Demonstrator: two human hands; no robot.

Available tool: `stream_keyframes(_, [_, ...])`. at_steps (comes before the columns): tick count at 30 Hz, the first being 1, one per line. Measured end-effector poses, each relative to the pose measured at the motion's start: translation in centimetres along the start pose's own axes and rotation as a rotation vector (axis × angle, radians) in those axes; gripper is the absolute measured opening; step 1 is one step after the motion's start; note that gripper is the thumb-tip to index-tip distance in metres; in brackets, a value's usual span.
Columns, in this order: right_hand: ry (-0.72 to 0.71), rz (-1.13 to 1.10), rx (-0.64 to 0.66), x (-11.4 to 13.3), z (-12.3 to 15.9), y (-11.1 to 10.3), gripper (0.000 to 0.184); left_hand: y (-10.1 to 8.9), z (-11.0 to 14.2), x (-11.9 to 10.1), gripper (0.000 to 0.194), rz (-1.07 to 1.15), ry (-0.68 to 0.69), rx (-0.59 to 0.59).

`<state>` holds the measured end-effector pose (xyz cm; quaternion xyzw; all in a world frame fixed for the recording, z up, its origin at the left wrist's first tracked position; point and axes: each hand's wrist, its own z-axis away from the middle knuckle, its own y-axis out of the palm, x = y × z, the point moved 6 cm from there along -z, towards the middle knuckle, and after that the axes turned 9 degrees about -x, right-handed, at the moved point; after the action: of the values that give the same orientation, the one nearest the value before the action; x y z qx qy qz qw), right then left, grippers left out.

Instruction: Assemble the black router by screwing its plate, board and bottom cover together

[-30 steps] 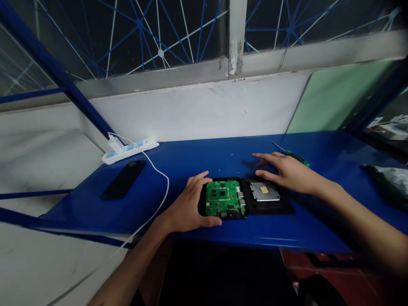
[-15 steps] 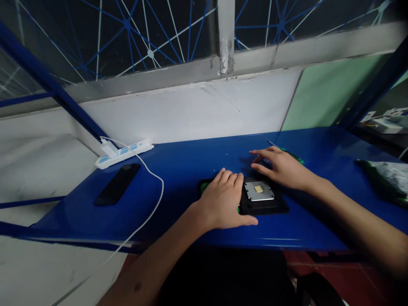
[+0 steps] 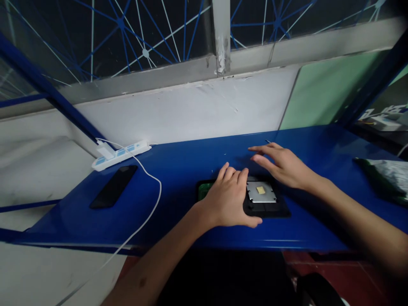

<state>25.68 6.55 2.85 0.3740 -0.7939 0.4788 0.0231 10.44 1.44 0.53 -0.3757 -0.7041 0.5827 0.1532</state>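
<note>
A flat black device casing [image 3: 280,209] lies on the blue table, with a green circuit board [image 3: 204,190] at its left end. On its right part sits a silver metal plate [image 3: 259,196] bearing a small yellowish square pad [image 3: 260,190]. My left hand [image 3: 228,199] rests across the middle of the casing, fingers spread toward the far edge and thumb out at the near edge, covering part of the board. Past the casing's far right corner hovers my right hand [image 3: 280,165], thumb and fingers apart. Behind it, a thin metal shaft tip [image 3: 267,141] shows; the rest is mostly hidden.
At the left of the blue table [image 3: 178,170] lie a black phone [image 3: 114,187] and a white power strip [image 3: 123,155] with a plug in it. A white cable [image 3: 156,199] runs over the front edge. A silvery bag [image 3: 387,176] lies at far right.
My left hand has shifted slightly right over the casing, uncovering more green board. My right hand has moved slightly and now hides most of the green-handled screwdriver behind it.
</note>
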Motion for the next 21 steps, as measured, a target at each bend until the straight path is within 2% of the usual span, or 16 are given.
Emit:
stream_keyframes(4, [-0.048,-0.166,0.026,0.2,0.3,-0.2,0.056,-1.4,0.7,0.3,0.126,0.037,0.053,-0.097])
stream_keyframes(8, [-0.106,-0.223,0.053,1.0,0.7,0.0,0.059,-3.4,1.8,1.9,0.121,0.018,0.089,-0.2])
stream_keyframes(13, [-0.229,-0.215,-0.034,3.5,1.1,0.1,0.06,-5.8,3.3,4.2,0.119,-0.028,0.127,-0.342])
stream_keyframes(17, [-0.31,-0.186,-0.058,5.0,1.5,0.7,0.086,-6.6,4.4,5.2,0.119,-0.075,0.187,-0.418])
stream_keyframes(21, [-0.353,-0.112,0.002,5.5,1.7,1.7,0.112,-6.6,4.9,5.6,0.116,-0.104,0.222,-0.475])
